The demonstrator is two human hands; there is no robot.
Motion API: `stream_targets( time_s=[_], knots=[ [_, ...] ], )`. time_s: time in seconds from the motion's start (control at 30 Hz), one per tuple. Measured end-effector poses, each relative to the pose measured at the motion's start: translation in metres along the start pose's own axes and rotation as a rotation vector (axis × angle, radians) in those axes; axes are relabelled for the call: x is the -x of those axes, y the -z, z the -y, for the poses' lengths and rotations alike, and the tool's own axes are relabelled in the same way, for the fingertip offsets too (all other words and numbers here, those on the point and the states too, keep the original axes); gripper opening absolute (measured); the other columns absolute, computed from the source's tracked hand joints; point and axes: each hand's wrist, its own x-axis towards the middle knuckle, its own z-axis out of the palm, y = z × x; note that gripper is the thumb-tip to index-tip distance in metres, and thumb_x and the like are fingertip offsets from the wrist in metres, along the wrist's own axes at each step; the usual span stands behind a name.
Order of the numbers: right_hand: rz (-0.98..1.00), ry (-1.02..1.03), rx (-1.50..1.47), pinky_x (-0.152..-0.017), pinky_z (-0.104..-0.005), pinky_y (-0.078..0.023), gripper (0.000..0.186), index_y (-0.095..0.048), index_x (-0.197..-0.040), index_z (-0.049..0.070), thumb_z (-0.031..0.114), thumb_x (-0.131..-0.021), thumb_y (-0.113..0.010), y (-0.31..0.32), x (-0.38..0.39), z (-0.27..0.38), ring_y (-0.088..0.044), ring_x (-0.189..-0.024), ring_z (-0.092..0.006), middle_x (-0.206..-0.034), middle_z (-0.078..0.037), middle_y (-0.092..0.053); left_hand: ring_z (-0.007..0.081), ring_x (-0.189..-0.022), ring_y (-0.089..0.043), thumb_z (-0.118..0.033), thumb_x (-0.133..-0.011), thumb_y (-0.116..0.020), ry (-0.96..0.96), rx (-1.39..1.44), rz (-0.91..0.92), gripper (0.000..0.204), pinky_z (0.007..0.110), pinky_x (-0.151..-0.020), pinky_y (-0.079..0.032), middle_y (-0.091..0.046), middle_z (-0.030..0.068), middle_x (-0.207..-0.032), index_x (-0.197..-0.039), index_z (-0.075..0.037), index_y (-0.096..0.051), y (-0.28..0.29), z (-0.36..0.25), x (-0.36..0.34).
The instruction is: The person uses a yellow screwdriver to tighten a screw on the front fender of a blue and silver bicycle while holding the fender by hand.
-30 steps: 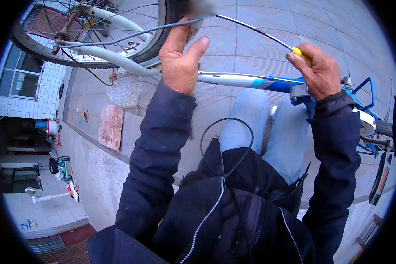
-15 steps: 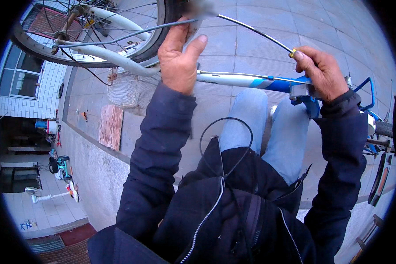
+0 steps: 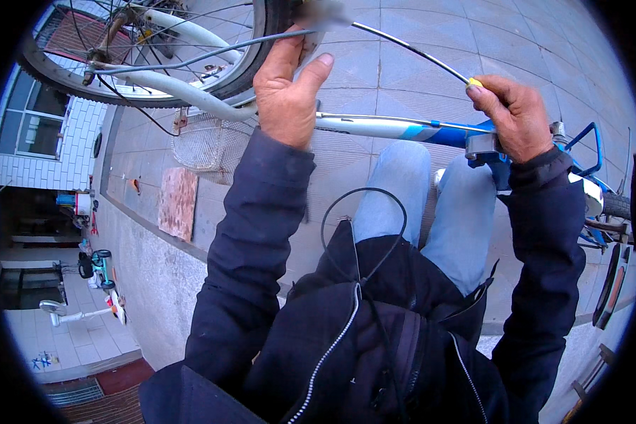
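Observation:
My right hand [image 3: 519, 116] is closed round the yellow handle of a screwdriver [image 3: 417, 53], whose long metal shaft slants up and left. The screwdriver's far end runs into a blurred patch by the bicycle wheel [image 3: 258, 71]. At that patch, my left hand [image 3: 287, 99] has its fingers bent around a pale part, with the thumb raised. Blur hides its fingertips, so what they hold is unclear. A grey cable [image 3: 205, 56] runs from the wheel's hub towards those fingers. The blue and white bicycle frame [image 3: 396, 129] lies across, below both hands.
A wire basket [image 3: 215, 145] hangs below the wheel's fork. A reddish flat board [image 3: 177, 203] lies on the paving to the left. A black cord loop [image 3: 364, 189] rests over my lap. At the right are a blue metal loop [image 3: 593, 152] and another tyre [image 3: 617, 206].
My right hand has shifted slightly left and down, and more of the yellow handle shows. The left hand and the wheel stay nearly where they were.

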Motion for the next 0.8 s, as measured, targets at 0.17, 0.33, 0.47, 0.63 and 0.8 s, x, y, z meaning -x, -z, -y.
stream_targets(
  time_s=[0.17, 0.33, 0.47, 0.63, 0.8],
  knots=[
    [-0.2, 0.14, 0.203, -0.059, -0.0288, -0.048, 0.027, -0.066, -0.096, 0.006, 0.03, -0.082, -0.063, -0.011, 0.005, 0.001, -0.059, -0.068, -0.0203, -0.078, -0.01, -0.063, 0.0241, -0.113, -0.049, -0.004, -0.077, -0.061, -0.016, 0.003, -0.005, 0.048, 0.033, -0.099, -0.034, -0.054, 0.016, -0.119, -0.123, 0.001, -0.048, 0.001, 0.001, 0.0],
    [-0.334, 0.257, 0.333, -0.06, -0.0292, -0.049, 0.027, -0.065, -0.096, 0.007, 0.029, -0.08, -0.065, -0.012, 0.005, 0.005, -0.059, -0.069, -0.0211, -0.08, -0.01, -0.062, 0.0244, -0.114, -0.049, -0.004, -0.077, -0.06, -0.006, -0.018, -0.007, 0.048, 0.034, -0.099, -0.033, -0.054, 0.0159, -0.119, -0.123, 0.001, -0.048, 0.001, 0.002, 0.0],
    [-0.306, 0.258, 0.33, -0.061, -0.0289, -0.049, 0.025, -0.066, -0.095, 0.007, 0.028, -0.081, -0.065, -0.011, 0.003, 0.004, -0.058, -0.071, -0.0204, -0.08, -0.009, -0.062, 0.0246, -0.114, -0.049, -0.004, -0.077, -0.06, 0.008, -0.021, -0.018, 0.048, 0.034, -0.1, -0.033, -0.054, 0.0161, -0.119, -0.123, 0.0, -0.048, 0.001, 0.0, 0.001],
    [-0.103, 0.073, 0.076, -0.06, -0.0294, -0.048, 0.027, -0.066, -0.091, 0.004, 0.03, -0.084, -0.061, -0.005, 0.0, 0.001, -0.057, -0.069, -0.0198, -0.074, -0.009, -0.061, 0.0242, -0.114, -0.049, -0.004, -0.077, -0.06, -0.003, 0.008, -0.001, 0.046, 0.034, -0.099, -0.033, -0.054, 0.0164, -0.119, -0.122, 0.001, -0.049, 0.0, 0.002, 0.0],
    [0.178, -0.138, -0.054, -0.06, -0.0305, -0.047, 0.035, -0.066, -0.091, 0.001, 0.035, -0.086, -0.057, 0.011, -0.013, 0.008, -0.055, -0.068, -0.0199, -0.072, -0.009, -0.061, 0.0245, -0.113, -0.049, -0.004, -0.077, -0.06, 0.002, 0.008, -0.013, 0.046, 0.034, -0.1, -0.033, -0.054, 0.0161, -0.119, -0.122, 0.0, -0.05, 0.001, 0.001, 0.001]
  ],
)
